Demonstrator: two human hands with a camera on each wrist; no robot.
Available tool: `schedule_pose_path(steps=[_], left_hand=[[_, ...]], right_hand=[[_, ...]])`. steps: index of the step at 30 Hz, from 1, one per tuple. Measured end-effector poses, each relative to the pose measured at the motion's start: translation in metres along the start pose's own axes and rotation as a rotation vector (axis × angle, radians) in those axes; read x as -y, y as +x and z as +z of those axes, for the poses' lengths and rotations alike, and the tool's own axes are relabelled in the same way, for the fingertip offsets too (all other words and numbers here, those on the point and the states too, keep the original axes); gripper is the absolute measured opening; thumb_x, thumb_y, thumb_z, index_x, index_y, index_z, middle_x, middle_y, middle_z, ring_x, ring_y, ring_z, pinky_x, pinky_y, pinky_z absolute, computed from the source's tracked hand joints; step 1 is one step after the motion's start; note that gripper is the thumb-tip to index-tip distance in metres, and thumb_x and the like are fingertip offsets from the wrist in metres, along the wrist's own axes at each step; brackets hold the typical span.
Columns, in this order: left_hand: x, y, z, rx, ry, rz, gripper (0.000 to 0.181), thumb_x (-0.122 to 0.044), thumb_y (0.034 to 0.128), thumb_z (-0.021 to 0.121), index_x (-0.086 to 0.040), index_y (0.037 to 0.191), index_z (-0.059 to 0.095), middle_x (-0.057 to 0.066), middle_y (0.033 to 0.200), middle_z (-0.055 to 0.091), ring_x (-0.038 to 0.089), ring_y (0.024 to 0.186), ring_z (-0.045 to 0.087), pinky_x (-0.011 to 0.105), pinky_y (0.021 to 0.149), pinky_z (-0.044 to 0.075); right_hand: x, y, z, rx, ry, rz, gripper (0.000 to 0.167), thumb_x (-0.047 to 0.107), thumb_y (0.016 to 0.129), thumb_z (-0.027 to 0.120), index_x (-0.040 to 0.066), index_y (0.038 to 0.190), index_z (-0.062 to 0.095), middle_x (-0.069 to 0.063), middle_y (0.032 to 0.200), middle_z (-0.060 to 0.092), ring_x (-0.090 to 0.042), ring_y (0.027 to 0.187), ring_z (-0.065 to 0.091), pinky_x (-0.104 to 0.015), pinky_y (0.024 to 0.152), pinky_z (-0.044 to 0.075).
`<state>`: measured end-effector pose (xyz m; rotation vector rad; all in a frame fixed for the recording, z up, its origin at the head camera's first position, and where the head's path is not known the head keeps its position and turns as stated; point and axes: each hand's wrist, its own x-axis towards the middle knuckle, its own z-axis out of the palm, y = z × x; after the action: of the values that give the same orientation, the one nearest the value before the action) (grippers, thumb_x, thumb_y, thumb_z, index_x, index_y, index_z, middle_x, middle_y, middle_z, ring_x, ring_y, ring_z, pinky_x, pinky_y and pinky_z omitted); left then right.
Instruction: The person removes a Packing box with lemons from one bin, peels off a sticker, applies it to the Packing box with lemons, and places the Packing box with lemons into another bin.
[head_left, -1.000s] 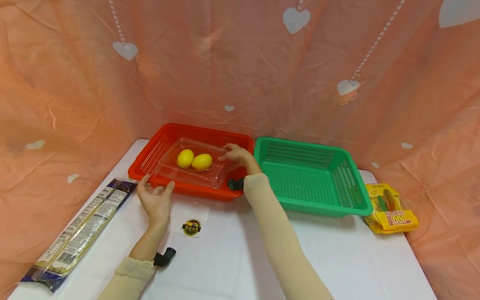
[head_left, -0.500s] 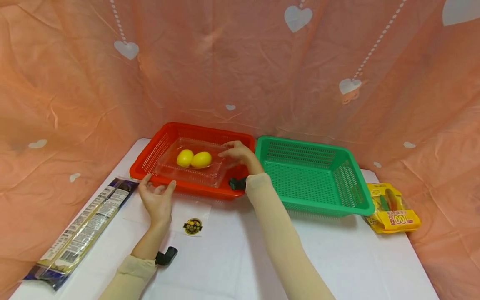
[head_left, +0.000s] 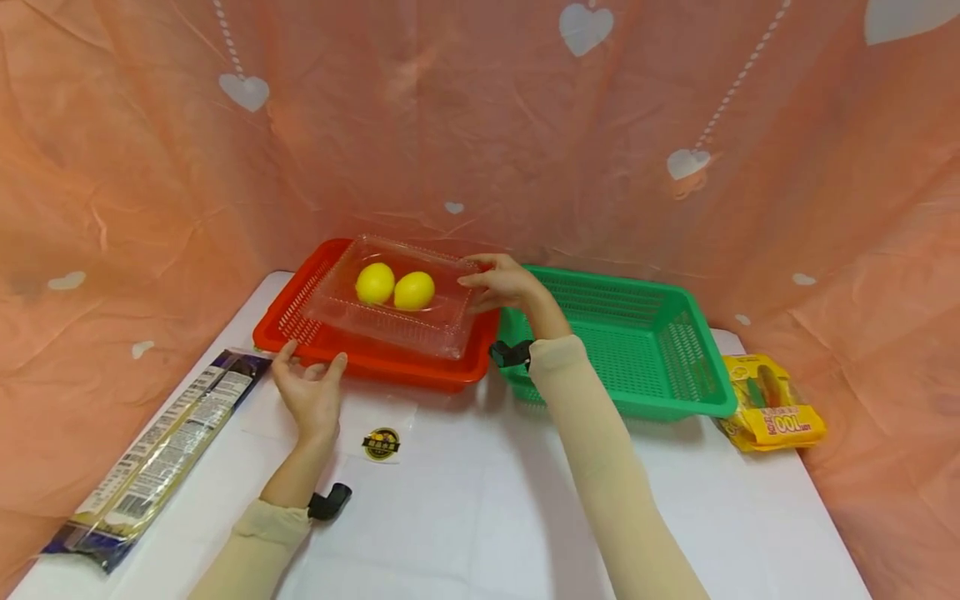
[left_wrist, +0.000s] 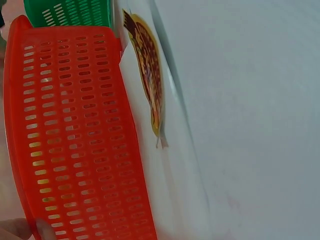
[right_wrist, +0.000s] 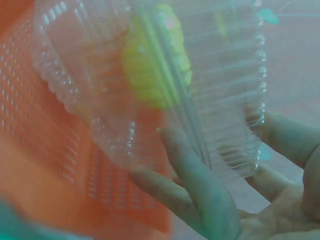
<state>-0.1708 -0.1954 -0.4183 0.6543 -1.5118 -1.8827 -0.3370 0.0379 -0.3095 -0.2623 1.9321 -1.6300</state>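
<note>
A clear plastic container [head_left: 390, 321] with two lemons [head_left: 393, 287] in it is tilted above the red basket [head_left: 442, 375]. My right hand [head_left: 510, 283] grips its right end, with fingers and thumb on either side of the ribbed plastic in the right wrist view. My left hand [head_left: 311, 400] is at the front left rim of the red basket, fingers spread and loosely bent. In the left wrist view its fingertips [left_wrist: 46, 230] are by the rim; how firmly they press cannot be told.
A green basket [head_left: 622, 407] stands right of the red one. Beyond it lies a yellow packet [head_left: 780, 417]. A long blue and gold packet [head_left: 161, 458] lies at the left, and a clear bag with a round label [head_left: 381, 444] in front. A pink curtain hangs behind.
The container with the lemons has risen out of the red basket and shifted slightly right, with my right hand on it. The left hand stays by the basket rim.
</note>
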Motion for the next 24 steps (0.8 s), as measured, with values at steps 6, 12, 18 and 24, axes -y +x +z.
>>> schedule_pose_path(steps=[6,12,18,24], left_hand=[[0.001,0.005,-0.001,0.002,-0.011,0.003,0.076,0.011,0.0845,0.071,-0.003,0.146,0.029,0.003,0.125,0.029,0.010,0.079,0.051,0.010,0.070,0.051],[0.002,0.010,0.001,0.010,-0.060,0.000,0.077,0.013,0.0848,0.069,-0.003,0.147,0.027,0.004,0.127,0.027,0.010,0.080,0.051,0.011,0.072,0.051],[0.000,0.014,0.000,0.012,-0.082,0.014,0.077,0.015,0.0842,0.068,-0.002,0.146,0.026,0.006,0.129,0.026,0.010,0.078,0.050,0.011,0.070,0.051],[0.001,0.016,0.004,0.019,-0.092,0.011,0.076,0.014,0.0849,0.068,-0.003,0.147,0.026,0.009,0.134,0.025,0.010,0.078,0.050,0.011,0.072,0.051]], right_hand=[[0.005,-0.031,-0.023,0.032,-0.069,-0.046,0.055,0.006,0.101,0.056,0.008,0.153,0.037,-0.018,0.154,0.036,-0.042,0.116,0.058,-0.038,0.075,0.060],[0.002,-0.063,-0.046,0.073,-0.214,-0.114,0.055,0.008,0.101,0.057,0.005,0.152,0.037,-0.023,0.150,0.038,-0.029,0.089,0.068,-0.041,0.079,0.060],[-0.005,-0.096,-0.058,0.095,-0.217,-0.101,0.056,0.011,0.101,0.057,0.007,0.153,0.036,-0.026,0.148,0.041,-0.040,0.106,0.067,-0.049,0.086,0.057],[-0.022,-0.134,-0.065,0.096,-0.214,-0.103,0.053,0.012,0.101,0.057,0.005,0.151,0.038,-0.028,0.143,0.045,-0.042,0.110,0.064,-0.051,0.082,0.058]])
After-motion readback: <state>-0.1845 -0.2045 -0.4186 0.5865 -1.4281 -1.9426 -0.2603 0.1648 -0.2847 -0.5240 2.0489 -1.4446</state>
